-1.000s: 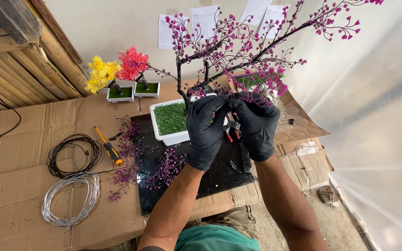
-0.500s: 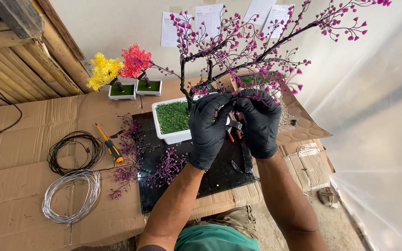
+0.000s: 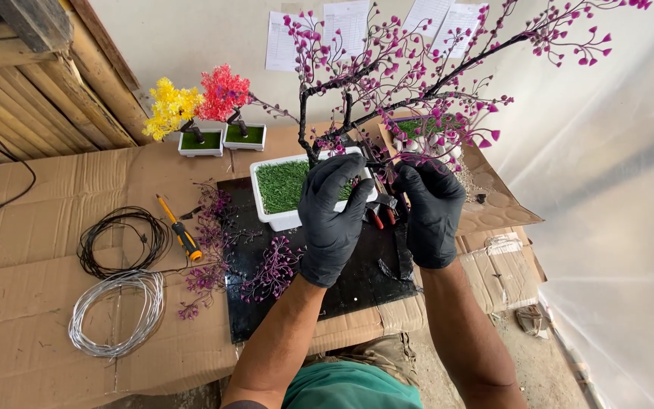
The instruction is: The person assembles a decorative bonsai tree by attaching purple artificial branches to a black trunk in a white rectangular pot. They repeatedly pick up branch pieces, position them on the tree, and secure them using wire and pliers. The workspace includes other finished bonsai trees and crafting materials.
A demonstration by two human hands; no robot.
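Purple tree (image 3: 418, 83) stands raised over the black mat (image 3: 357, 280), both gloved hands closed around its dark trunk: left hand (image 3: 332, 216) wrapping it, right hand (image 3: 433, 212) curled beside. Many branches already carry blossoms; loose purple sprigs (image 3: 270, 273) and the grass-filled white pot (image 3: 289, 189) lie unused.

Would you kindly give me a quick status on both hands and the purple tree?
Left hand and right hand, both gloved, gripping purple bead tree at its trunk. Tree upright over white grass tray. Red-handled pliers beneath.
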